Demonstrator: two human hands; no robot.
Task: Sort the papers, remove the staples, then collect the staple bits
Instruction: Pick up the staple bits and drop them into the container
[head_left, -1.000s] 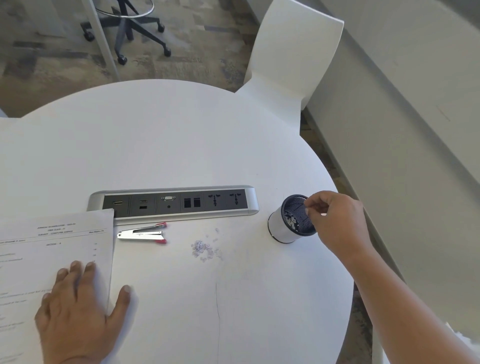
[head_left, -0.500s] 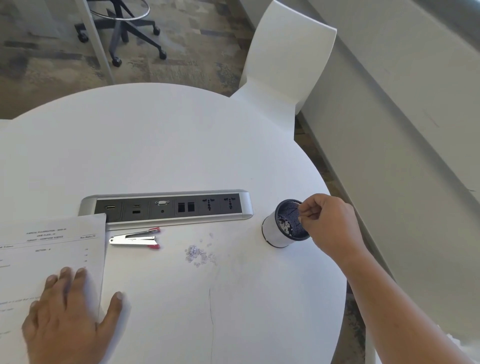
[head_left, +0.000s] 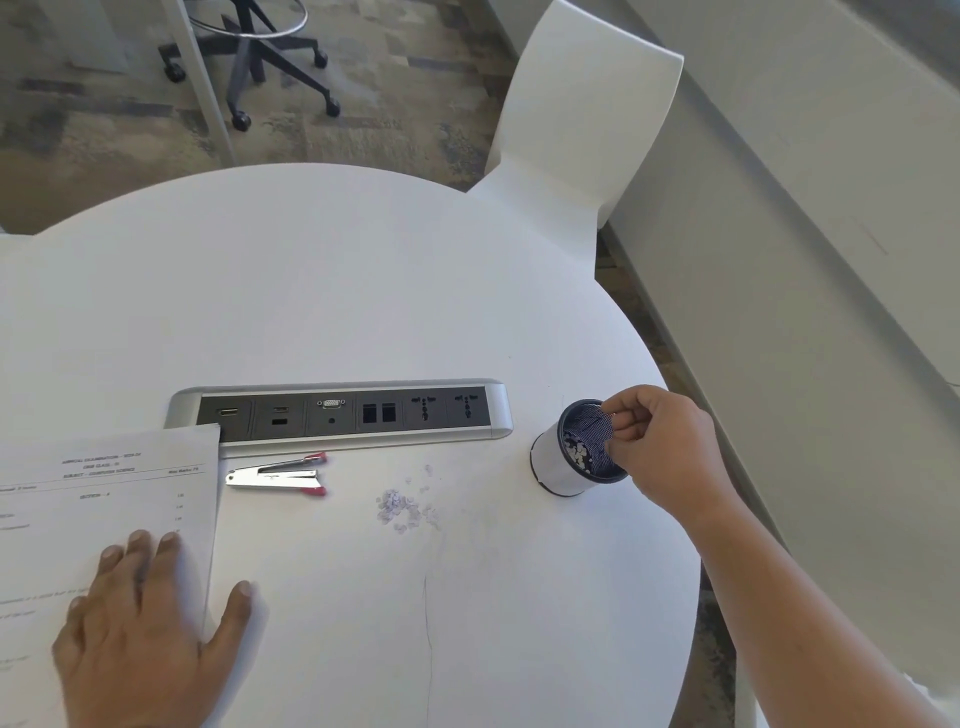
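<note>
A small white cup (head_left: 558, 470) with a dark mesh lining stands near the table's right edge; pale bits lie in its bottom. My right hand (head_left: 662, 449) hovers over the cup's mouth with fingertips pinched together; whether bits are between them I cannot tell. A little pile of pale bits (head_left: 400, 506) lies on the table left of the cup. A silver staple remover with red tips (head_left: 278, 475) rests beside the papers. My left hand (head_left: 140, 623) lies flat, fingers spread, on the printed papers (head_left: 93, 499) at the left.
A silver and black socket strip (head_left: 337, 413) is set into the round white table (head_left: 322, 291) behind the items. A white chair (head_left: 582, 114) stands at the far right edge. An office chair base (head_left: 254, 67) is on the floor beyond.
My right hand has stayed over the cup, its fingertips shifting slightly inside the rim. The left hand remains pressed on the papers. The view shifted a little.
</note>
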